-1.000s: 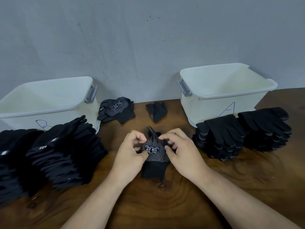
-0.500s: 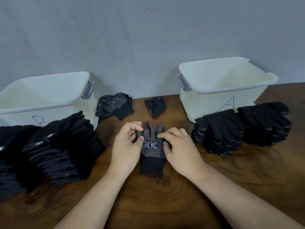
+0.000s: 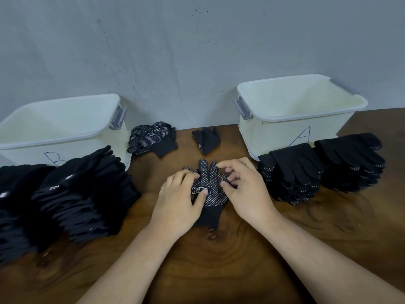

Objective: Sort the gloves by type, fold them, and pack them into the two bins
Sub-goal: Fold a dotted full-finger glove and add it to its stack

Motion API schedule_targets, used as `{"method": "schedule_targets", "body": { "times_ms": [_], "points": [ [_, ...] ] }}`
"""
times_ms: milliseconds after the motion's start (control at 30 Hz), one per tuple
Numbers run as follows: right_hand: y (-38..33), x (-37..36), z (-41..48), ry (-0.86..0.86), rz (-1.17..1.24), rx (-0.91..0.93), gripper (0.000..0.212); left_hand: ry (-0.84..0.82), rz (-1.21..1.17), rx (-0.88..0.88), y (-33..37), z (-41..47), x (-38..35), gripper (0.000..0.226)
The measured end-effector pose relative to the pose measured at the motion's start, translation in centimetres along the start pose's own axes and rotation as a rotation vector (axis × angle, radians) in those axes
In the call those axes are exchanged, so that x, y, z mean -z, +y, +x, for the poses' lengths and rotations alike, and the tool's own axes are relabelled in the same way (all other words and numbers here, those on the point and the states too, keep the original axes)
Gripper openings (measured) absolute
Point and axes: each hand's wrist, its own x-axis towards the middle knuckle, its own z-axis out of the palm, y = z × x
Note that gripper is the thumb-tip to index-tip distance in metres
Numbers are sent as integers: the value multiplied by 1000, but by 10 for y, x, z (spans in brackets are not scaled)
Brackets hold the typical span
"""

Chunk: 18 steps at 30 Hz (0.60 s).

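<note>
A black knit glove with white grip dots and a white logo patch (image 3: 209,191) lies flat on the dark brown wooden table (image 3: 219,264), midway between the two bins, fingers pointing to the grey wall. The left hand (image 3: 177,199) rests on the glove's left side with loosely extended fingers, its thumb pressing the patch and holding nothing. The right hand (image 3: 245,189) arches over the right edge, fingers curled, thumb tip touching the dotted fabric; whether it pinches a fold I cannot tell. Behind stand a white plastic bin marked B (image 3: 22,153) at left and a white plastic bin marked A (image 3: 274,137) at right. Leaning piles of black gloves (image 3: 83,194) lie before B, neater stacks of dotted black gloves (image 3: 306,172) before A. Near the wall lie two folded bundles: a dotted one (image 3: 153,138) and a plain black one (image 3: 207,140).
</note>
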Motion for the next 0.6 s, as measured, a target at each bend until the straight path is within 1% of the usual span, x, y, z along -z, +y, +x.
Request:
{"method": "schedule_targets", "body": {
  "times_ms": [67, 133, 167, 233, 300, 333, 467, 533, 600],
  "points": [
    [0, 1, -1, 18, -7, 4, 55, 16, -10, 1, 1, -1, 4, 31],
    [2, -1, -2, -3, -74, 20, 55, 71, -87, 29, 2, 0, 10, 12],
    [3, -3, -2, -19, -126, 37, 53, 102, -118, 54, 1, 2, 11, 9],
    [6, -7, -2, -64, -221, 88, 47, 124, -88, 97, -3, 6, 11, 12],
    [7, -10, -2, -123, -295, 136, 42, 79, -31, 123, -5, 8, 9, 23],
    [7, -11, -2, -152, -324, 153, 42, 64, -28, 129, -6, 8, 8, 25],
    [5, -9, -4, -251, -412, 165, 45, 107, -87, 144, -8, 5, 7, 15],
    [2, -8, -5, -247, -434, 160, 38, 113, -92, 134, -9, 4, 7, 11],
    [-2, -8, -5, -249, -472, 150, 42, 108, -88, 113, -9, 4, 7, 8]
  ]
}}
